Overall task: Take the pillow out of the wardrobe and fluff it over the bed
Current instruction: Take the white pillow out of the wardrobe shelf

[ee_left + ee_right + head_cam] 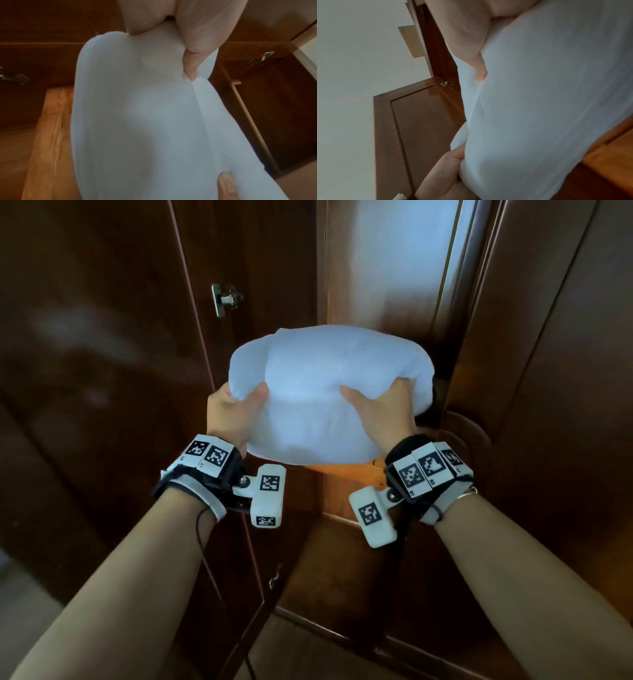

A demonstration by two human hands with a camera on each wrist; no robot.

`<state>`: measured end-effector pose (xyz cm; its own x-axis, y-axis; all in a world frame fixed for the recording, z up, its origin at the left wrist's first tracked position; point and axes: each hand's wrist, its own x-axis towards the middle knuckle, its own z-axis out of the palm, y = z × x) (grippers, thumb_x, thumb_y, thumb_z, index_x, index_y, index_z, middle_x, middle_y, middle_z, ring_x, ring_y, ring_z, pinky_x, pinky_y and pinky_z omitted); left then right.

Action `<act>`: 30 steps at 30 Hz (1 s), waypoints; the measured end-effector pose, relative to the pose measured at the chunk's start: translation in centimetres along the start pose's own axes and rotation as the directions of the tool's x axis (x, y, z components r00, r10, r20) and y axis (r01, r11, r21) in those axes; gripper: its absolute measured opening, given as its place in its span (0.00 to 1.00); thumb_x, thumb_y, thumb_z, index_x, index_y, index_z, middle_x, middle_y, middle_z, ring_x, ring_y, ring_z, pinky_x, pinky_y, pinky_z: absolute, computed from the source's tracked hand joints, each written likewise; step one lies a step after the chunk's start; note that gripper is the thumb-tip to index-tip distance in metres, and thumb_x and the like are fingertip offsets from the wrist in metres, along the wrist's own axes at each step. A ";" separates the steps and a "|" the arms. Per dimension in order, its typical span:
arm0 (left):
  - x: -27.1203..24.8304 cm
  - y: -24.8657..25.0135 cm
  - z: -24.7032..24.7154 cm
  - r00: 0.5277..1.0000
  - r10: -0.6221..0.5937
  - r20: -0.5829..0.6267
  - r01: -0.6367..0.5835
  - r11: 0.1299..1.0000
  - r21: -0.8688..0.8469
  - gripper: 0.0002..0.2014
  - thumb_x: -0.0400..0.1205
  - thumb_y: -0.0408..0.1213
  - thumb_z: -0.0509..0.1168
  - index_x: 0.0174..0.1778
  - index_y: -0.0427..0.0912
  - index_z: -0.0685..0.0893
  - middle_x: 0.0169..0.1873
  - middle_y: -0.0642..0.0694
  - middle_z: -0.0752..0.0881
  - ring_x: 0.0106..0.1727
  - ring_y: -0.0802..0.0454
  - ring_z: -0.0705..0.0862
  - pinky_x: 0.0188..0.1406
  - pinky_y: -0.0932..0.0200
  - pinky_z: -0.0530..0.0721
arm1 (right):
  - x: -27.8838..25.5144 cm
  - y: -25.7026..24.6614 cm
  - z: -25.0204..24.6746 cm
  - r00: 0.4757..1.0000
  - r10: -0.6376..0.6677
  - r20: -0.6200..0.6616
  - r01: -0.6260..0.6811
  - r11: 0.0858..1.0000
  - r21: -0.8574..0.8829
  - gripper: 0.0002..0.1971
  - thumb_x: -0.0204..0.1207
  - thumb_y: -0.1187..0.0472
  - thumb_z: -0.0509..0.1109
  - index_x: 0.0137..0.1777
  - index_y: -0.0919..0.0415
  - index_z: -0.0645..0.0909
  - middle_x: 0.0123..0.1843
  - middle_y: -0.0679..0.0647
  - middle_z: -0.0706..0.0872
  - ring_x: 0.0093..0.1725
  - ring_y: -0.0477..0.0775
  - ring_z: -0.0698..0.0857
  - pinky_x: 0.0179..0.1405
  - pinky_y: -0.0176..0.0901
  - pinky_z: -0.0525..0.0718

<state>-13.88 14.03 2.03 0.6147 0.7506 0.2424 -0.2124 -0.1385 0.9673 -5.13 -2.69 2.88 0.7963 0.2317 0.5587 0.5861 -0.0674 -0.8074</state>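
Left hand [233,412] and right hand [380,412] each grasp the pillow [329,392] before the wardrobe [387,302]; better to draw it straight back, grips firm, clearing the door [102,371].

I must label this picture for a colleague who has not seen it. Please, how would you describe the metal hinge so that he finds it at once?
Start at the dark wooden wardrobe filling the head view. Go up and left from the white pillow that both hands grip. The hinge sits there on the door's edge, the only bright silver part among brown panels.
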 end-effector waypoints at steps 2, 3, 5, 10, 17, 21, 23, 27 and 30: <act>-2.3 1.7 -1.0 1.000 0.017 -0.011 -0.017 1.000 -0.003 0.06 0.77 0.36 0.71 0.37 0.52 0.85 0.42 0.47 0.89 0.52 0.39 0.89 0.62 0.35 0.86 | -1.6 -1.7 -1.2 0.998 -0.055 -0.015 0.055 0.998 -0.021 0.19 0.71 0.57 0.76 0.60 0.62 0.84 0.58 0.50 0.84 0.71 0.58 0.76 0.78 0.56 0.68; -3.3 2.5 -1.4 0.999 0.032 -0.009 -0.032 0.999 0.000 0.05 0.76 0.37 0.71 0.37 0.52 0.85 0.43 0.47 0.90 0.53 0.38 0.89 0.62 0.35 0.86 | -2.3 -2.5 -1.8 0.997 -0.074 -0.031 0.073 0.997 -0.028 0.18 0.72 0.58 0.76 0.61 0.64 0.84 0.56 0.47 0.80 0.72 0.56 0.72 0.80 0.54 0.63; -5.0 3.8 -2.1 0.999 0.054 -0.001 -0.054 0.999 0.002 0.02 0.71 0.39 0.72 0.36 0.52 0.86 0.43 0.46 0.90 0.53 0.39 0.89 0.61 0.34 0.86 | -3.8 -3.6 -2.9 0.993 -0.102 -0.062 0.100 0.994 -0.048 0.17 0.73 0.60 0.76 0.61 0.65 0.84 0.54 0.46 0.76 0.73 0.57 0.66 0.80 0.48 0.57; -8.1 5.6 -4.4 0.995 0.096 -0.005 -0.096 0.995 -0.002 0.04 0.72 0.40 0.72 0.33 0.54 0.86 0.41 0.48 0.90 0.56 0.36 0.89 0.62 0.34 0.86 | -6.8 -6.6 -3.8 0.996 -0.084 -0.019 0.084 0.996 -0.006 0.19 0.71 0.55 0.76 0.62 0.58 0.83 0.59 0.46 0.77 0.77 0.62 0.68 0.80 0.43 0.49; -11.6 5.9 -9.7 0.991 0.119 0.061 -0.117 0.993 -0.034 0.04 0.72 0.39 0.72 0.34 0.54 0.87 0.41 0.51 0.90 0.51 0.45 0.88 0.64 0.35 0.85 | -12.6 -9.0 -2.5 0.995 -0.091 -0.034 0.092 0.994 0.061 0.26 0.63 0.42 0.73 0.60 0.53 0.82 0.64 0.59 0.85 0.70 0.61 0.79 0.72 0.64 0.75; -12.8 5.4 -13.3 0.991 0.094 0.092 -0.093 0.995 -0.020 0.05 0.74 0.37 0.72 0.38 0.53 0.86 0.41 0.52 0.90 0.50 0.47 0.88 0.63 0.37 0.86 | -16.3 -10.7 -0.7 0.999 -0.047 -0.018 0.048 0.995 0.085 0.17 0.67 0.54 0.76 0.56 0.54 0.81 0.61 0.57 0.86 0.65 0.59 0.83 0.69 0.61 0.80; -13.5 4.6 -15.2 0.993 0.062 0.099 -0.061 0.998 -0.013 0.03 0.73 0.38 0.72 0.39 0.52 0.87 0.43 0.51 0.91 0.52 0.44 0.89 0.63 0.37 0.86 | -18.1 -10.8 0.4 0.999 -0.032 -0.016 0.034 0.996 0.082 0.17 0.67 0.57 0.77 0.56 0.55 0.81 0.62 0.60 0.86 0.66 0.60 0.83 0.70 0.62 0.79; -14.6 2.0 -18.8 0.994 -0.012 0.106 0.010 1.000 0.015 0.05 0.76 0.37 0.73 0.44 0.52 0.87 0.49 0.48 0.91 0.58 0.40 0.89 0.63 0.37 0.86 | -22.4 -10.4 2.7 0.999 0.013 0.032 -0.016 0.996 0.091 0.15 0.69 0.60 0.78 0.52 0.46 0.81 0.58 0.52 0.85 0.63 0.55 0.83 0.70 0.59 0.80; -15.4 -0.2 -21.2 0.987 -0.103 0.121 0.097 0.994 0.057 0.06 0.76 0.38 0.74 0.46 0.52 0.87 0.51 0.47 0.91 0.57 0.43 0.90 0.63 0.40 0.86 | -25.7 -9.5 4.1 0.994 0.077 0.073 -0.085 0.990 0.114 0.17 0.68 0.59 0.79 0.51 0.43 0.78 0.60 0.54 0.85 0.64 0.55 0.83 0.71 0.56 0.80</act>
<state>-39.45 16.22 -3.48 0.7209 0.6768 0.1489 -0.1087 -0.1017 0.9889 -31.71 -3.97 -4.60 0.8258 0.2964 0.4799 0.4957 0.0246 -0.8682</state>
